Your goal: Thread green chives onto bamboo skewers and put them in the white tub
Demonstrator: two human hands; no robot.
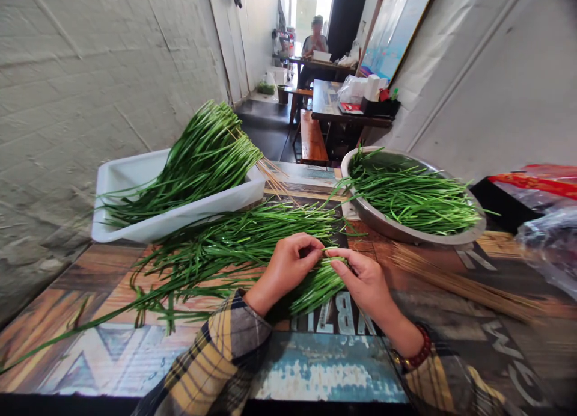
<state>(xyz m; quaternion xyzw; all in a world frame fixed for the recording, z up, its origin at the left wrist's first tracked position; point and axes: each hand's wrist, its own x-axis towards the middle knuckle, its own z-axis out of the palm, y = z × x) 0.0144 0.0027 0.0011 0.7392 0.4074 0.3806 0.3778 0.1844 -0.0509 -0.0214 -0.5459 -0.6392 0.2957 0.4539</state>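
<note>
My left hand (288, 266) is closed in a pinch, thumb against fingers, on a garlic chive whose pale cut end (331, 248) shows between my hands. Opposite it, my right hand (363, 281) pinches that same end. Below my fingers fans a row of garlic chives (315, 290), their pale ends to the right; whether a skewer runs through them is hidden by my hands. Beyond my left hand, loose garlic chives (238, 229) lie spread across the table (333, 368).
A white tray (180, 225) at the left holds chives threaded on bamboo skewers (274, 177). More loose chives fill a metal basin (406, 234) at the right. Bare bamboo skewers (464, 284) and plastic bags (547, 241) lie at the right. A person (315, 43) sits farther back.
</note>
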